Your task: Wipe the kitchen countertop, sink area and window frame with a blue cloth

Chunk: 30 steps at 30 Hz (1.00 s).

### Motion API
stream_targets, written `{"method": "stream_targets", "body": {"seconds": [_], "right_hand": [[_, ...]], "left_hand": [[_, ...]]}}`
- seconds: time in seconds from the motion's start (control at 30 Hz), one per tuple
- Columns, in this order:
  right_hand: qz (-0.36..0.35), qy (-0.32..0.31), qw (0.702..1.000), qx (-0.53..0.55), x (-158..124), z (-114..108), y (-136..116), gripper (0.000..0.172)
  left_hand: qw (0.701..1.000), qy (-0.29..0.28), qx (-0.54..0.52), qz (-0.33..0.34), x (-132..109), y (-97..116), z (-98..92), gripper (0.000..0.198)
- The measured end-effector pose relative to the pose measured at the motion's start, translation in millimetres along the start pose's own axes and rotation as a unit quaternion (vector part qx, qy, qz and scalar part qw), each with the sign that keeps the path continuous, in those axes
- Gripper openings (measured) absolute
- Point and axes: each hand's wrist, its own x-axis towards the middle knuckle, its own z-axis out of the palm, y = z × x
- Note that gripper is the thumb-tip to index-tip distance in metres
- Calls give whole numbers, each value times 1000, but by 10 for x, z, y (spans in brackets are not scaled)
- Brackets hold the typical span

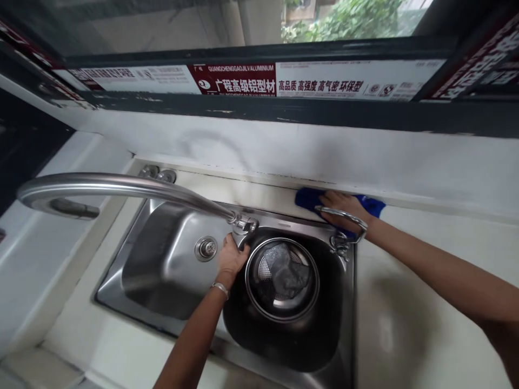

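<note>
The left hand (232, 258) is gripping the large faucet (121, 186) at its base, the right hand (344, 203) is resting on a blue cloth (373, 205) behind the sink (108, 287), and a strainer (265, 268) containing grey fabric (287, 271) is sitting in the right bowl (320, 335).

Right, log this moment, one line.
left hand: gripping gooseneck faucet | right hand: on blue cloth | grey cloth: in steel bowl, right sink basin

At twelve o'clock, a long red and white sticker (235, 81) runs under a big window (162, 29). Green leaves (352, 24) show outside at one o'clock. At five o'clock, a round metal bowl (279, 304) holds a gray cloth (287, 273). A shiny drain (206, 248) is at eight o'clock.
</note>
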Motion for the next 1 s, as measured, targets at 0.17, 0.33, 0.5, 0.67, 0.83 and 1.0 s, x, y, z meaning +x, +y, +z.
{"method": "stream_targets", "body": {"seconds": [0.17,0.33,0.5,0.67,0.83,1.0], "right_hand": [[75,45,996,-27,-915,246,701,51],[78,103,992,-10,-1139,425,923,55],[50,64,997,-6,-695,274,590,52],[-26,5,1000,-14,11,22,102,48],[-107,21,993,34,577,44,-209,50],[-149,69,969,184,549,5,-145,57]], "left_hand": [[1000,-1,1,6,10,4,18,45],[1000,2,4,2,35,-19,62,47],[1000,6,9,11,42,-25,77,45],[1000,-16,7,7,26,11,31,47],[1000,-26,-11,0,-2,21,37,46],[999,-25,-35,11,-14,7,61,42]]}}
